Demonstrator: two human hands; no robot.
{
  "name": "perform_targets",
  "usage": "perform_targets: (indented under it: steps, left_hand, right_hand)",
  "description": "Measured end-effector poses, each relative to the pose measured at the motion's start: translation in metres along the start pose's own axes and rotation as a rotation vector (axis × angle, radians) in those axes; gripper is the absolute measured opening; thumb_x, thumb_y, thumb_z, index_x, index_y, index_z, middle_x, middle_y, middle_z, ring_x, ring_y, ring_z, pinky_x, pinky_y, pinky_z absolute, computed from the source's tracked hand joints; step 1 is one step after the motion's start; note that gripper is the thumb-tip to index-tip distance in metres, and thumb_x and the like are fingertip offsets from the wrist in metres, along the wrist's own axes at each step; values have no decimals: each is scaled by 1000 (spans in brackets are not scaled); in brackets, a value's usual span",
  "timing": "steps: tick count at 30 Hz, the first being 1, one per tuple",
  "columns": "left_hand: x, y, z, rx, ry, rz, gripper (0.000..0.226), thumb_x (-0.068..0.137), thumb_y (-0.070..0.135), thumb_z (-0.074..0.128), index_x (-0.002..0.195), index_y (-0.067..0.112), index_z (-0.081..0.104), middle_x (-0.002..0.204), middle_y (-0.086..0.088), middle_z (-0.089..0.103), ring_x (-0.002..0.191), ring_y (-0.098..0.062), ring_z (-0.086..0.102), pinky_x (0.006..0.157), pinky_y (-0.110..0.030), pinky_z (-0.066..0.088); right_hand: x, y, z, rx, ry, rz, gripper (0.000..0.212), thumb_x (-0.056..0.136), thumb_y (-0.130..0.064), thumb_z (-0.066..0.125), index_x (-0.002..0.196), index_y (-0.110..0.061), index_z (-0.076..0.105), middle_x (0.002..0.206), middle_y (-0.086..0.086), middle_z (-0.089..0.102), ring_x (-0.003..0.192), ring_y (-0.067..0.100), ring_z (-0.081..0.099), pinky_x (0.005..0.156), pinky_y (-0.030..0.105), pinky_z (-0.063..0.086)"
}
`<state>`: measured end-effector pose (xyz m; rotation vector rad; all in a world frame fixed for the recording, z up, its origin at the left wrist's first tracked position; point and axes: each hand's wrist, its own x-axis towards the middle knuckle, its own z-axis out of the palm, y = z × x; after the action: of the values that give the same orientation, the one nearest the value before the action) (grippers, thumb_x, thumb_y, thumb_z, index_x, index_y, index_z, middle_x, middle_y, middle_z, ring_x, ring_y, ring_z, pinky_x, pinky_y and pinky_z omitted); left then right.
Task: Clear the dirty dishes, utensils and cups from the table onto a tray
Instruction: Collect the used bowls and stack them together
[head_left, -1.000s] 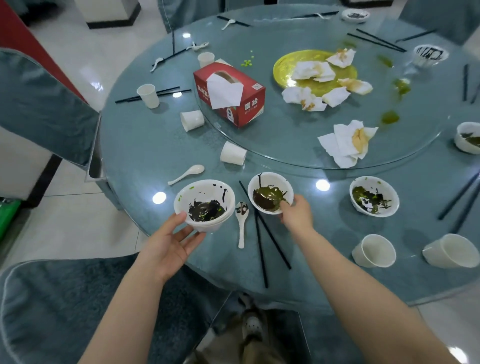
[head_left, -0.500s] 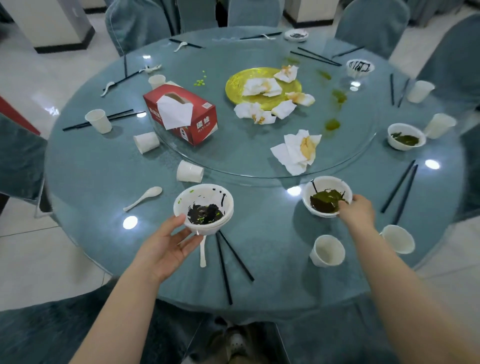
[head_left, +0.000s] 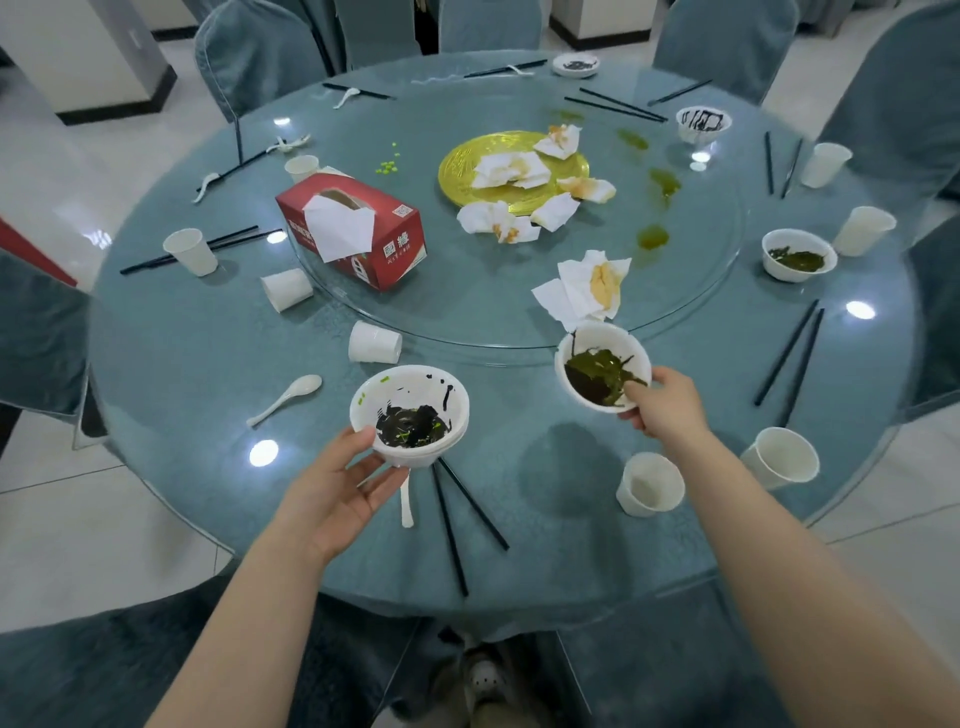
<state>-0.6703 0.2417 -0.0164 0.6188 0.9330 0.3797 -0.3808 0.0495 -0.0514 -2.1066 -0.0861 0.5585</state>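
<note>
Bright, sharp view; ceiling-light glare dots the table (head_left: 182, 364); edges bend.

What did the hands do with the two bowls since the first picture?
The right hand took hold of the bowl of green leftovers and has lifted it off the table, tilted, toward the stacked bowls. The left hand still holds those stacked bowls up. The spoon and chopsticks stayed on the table.

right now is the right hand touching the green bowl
Touching. The head view shows the right hand pinching the green bowl at its rim, thumb inside.
</note>
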Motion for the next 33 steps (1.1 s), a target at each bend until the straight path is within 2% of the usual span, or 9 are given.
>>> perform_targets:
  steps: [8, 12, 14, 16, 18, 21, 24, 28, 33]
  left_hand:
    - [-23, -10, 2, 159, -179, 15, 24, 89, 13, 58, 112, 21, 63, 99, -7, 68, 85, -23, 66, 71, -30, 59]
    - [-44, -12, -8, 283, -289, 30, 32, 90, 18, 59, 120, 25, 62, 104, -4, 66, 90, -22, 63, 89, -35, 53]
    - [-58, -13, -15, 348, -352, 35, 32, 91, 21, 58, 122, 28, 62, 106, -2, 66, 92, -22, 63, 88, -34, 54]
    - [-72, -14, -24, 376, -410, 37, 33, 92, 21, 57, 124, 30, 60, 105, 1, 67, 87, -18, 66, 76, -29, 56]
    - [-83, -18, -35, 387, -460, 26, 36, 92, 17, 57, 126, 30, 59, 102, 2, 69, 82, -15, 68, 71, -26, 56]
    - [-98, -26, -44, 400, -513, -19, 40, 91, 14, 57, 128, 29, 57, 101, 1, 70, 83, -18, 67, 74, -29, 56]
    - [-113, -36, -45, 434, -552, -85, 33, 93, 21, 56, 125, 26, 60, 104, -6, 67, 82, -20, 67, 68, -31, 57]
    - [-132, -53, -30, 499, -650, -184, 45, 82, 54, 54, 111, 23, 67, 102, -10, 71, 89, -26, 70, 74, -38, 58]
    - [-164, -86, 19, 623, -917, -192, 49, 76, 32, 67, 124, 28, 58, 108, -4, 71, 91, -22, 70, 86, -40, 55]
  right_hand:
    - [-110, -57, 13, 274, -266, -90, 11, 88, -12, 56, 90, -15, 67, 55, 3, 55, 41, 9, 43, 36, 16, 30]
    - [-165, -55, 33, 218, -286, -126, 17, 90, -15, 54, 95, -4, 65, 56, 1, 52, 37, 6, 41, 37, 15, 30]
    - [-192, -48, 41, 195, -225, -137, 14, 90, -20, 56, 97, -14, 67, 58, -1, 55, 37, 5, 42, 40, 17, 34]
    - [-217, -38, 47, 142, -79, -173, 11, 87, -25, 60, 96, -30, 64, 65, -4, 60, 45, 3, 48, 48, 19, 39]
    - [-240, -25, 53, 70, 37, -219, 17, 85, -27, 61, 101, -32, 62, 74, -7, 61, 60, 4, 55, 56, 21, 41]
    - [-271, -7, 57, 106, 27, -181, 24, 88, -22, 55, 109, -34, 62, 91, -6, 65, 81, 11, 64, 64, 30, 55]
    - [-301, 12, 51, 205, 48, -136, 24, 89, -17, 53, 99, -35, 65, 92, -4, 70, 76, 12, 69, 56, 27, 58]
    - [-332, 38, 22, 131, 206, -127, 27, 84, -18, 60, 101, -38, 67, 86, -18, 70, 75, 1, 67, 67, 26, 58]
    - [-363, 63, -41, 149, 395, -73, 23, 82, -20, 65, 96, -39, 68, 79, -25, 68, 73, -4, 65, 65, 21, 56]
